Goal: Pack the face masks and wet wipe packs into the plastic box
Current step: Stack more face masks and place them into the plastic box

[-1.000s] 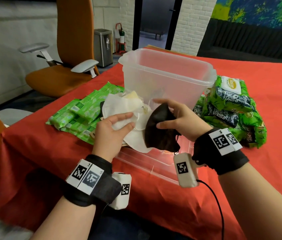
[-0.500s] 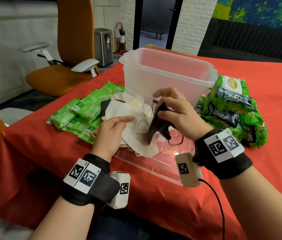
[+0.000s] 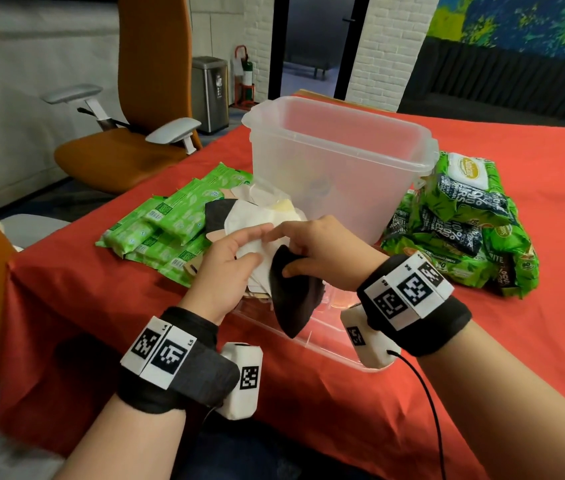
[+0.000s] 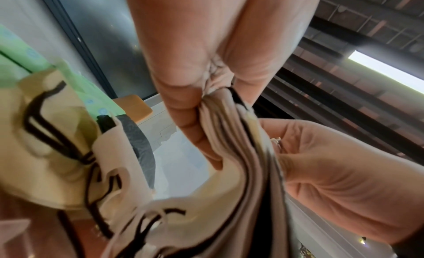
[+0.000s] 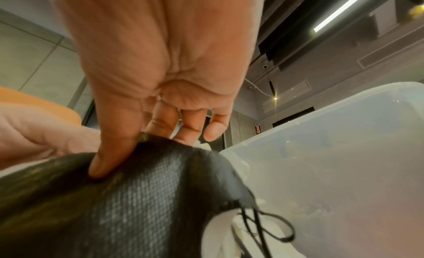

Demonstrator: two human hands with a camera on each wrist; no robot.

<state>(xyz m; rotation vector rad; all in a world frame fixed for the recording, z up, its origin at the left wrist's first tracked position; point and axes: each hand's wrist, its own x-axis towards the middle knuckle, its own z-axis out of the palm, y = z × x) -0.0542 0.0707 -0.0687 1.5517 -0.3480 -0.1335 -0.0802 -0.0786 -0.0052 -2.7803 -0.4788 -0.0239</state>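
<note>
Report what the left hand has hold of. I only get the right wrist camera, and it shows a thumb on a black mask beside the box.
Observer: The left hand pinches a bunch of pale masks between thumb and fingers, close beside the black mask that the right hand holds.
Operator: Locate the wet wipes.
Observer: Neither hand holds any. The flat green packs lie left of the plastic box, and a heap of bigger packs lies on its right.
Operator: Find the lid.
Observer: What looks like the clear lid lies flat on the red tablecloth, below both hands.
</note>
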